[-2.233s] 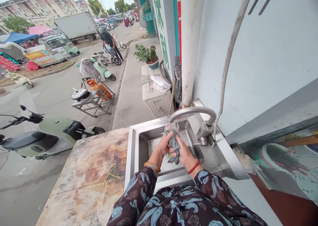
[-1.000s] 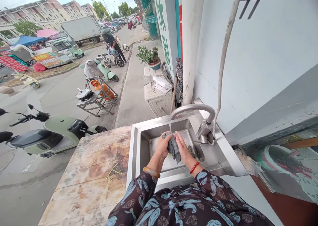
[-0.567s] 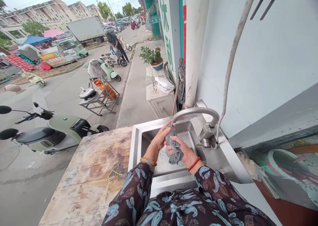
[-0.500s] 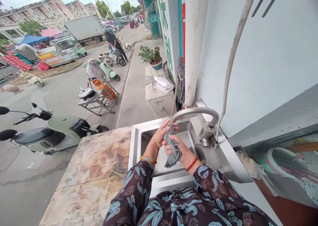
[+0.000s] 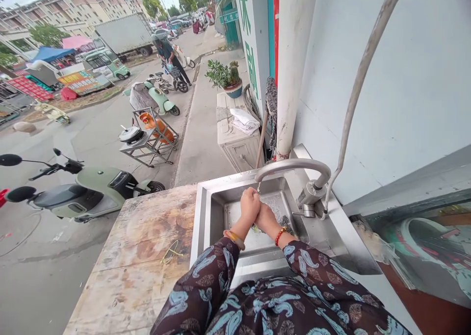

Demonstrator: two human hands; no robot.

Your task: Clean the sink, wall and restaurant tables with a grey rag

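Note:
Over the steel sink (image 5: 201, 217), my left hand (image 5: 249, 208) and my right hand (image 5: 267, 218) are pressed together, fingers closed. The grey cloth seen in them half a second ago is hidden inside my grip. Just past my knuckles, a thin stream of water (image 5: 258, 187) falls from the tip of the curved faucet (image 5: 294, 164). A dark mesh-like clump (image 5: 284, 222) lies on the right side of the basin. Below my wrists some small green bits (image 5: 256, 229) show on the basin floor.
To the left is a wooden board (image 5: 140, 256) with a thin yellow-green tie (image 5: 171, 252) on it. A pale hose (image 5: 353, 99) runs down the wall to the faucet. Beyond the sink stand a white cabinet (image 5: 239, 141), a mop (image 5: 271, 99) and a parked scooter (image 5: 91, 193).
My hands have come together and closed tightly, and the grey cloth that hung between them has gone out of sight. The view has shifted slightly. Water now shows at the faucet tip.

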